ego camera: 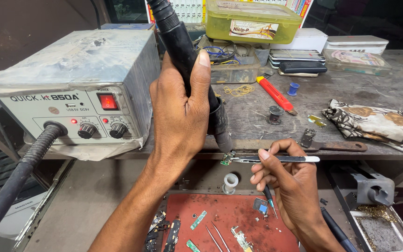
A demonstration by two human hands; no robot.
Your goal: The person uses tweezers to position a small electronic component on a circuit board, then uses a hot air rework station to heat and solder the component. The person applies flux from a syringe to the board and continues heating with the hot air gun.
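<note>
hot air nozzle over a small board held in tweezers

we see the left hand [180,109] wrapped tight around the black hot air handle [187,60], fingers curled behind it and the thumb pressed up along its front. the handle slants down to the right, and its nozzle tip [224,140] sits just above a tiny green circuit board [226,160]. the right hand [288,184] pinches a pair of silver tweezers [276,159] between thumb and forefinger; the tweezers lie level, and their points clamp the little board at the front edge of the workbench [350,88]. we also see a thin dark tool [269,199] tucked under the same hand's lower fingers, pointing down.

to the left stands the grey rework station [71,74], its red switch [107,101] lit and two black knobs [102,130] below it, with a ribbed hose [19,172] running off its front. below the hands lies a red mat [229,224] scattered with small board pieces and a second pair of tweezers [216,238], and a small white spool [230,182] stands just above the mat. on the bench behind we note a red utility knife [276,94], a patterned cloth [378,123], a rusty flat tool [339,146], a yellow-green lidded box [250,21] and a clear tray of wires [227,58].
</note>
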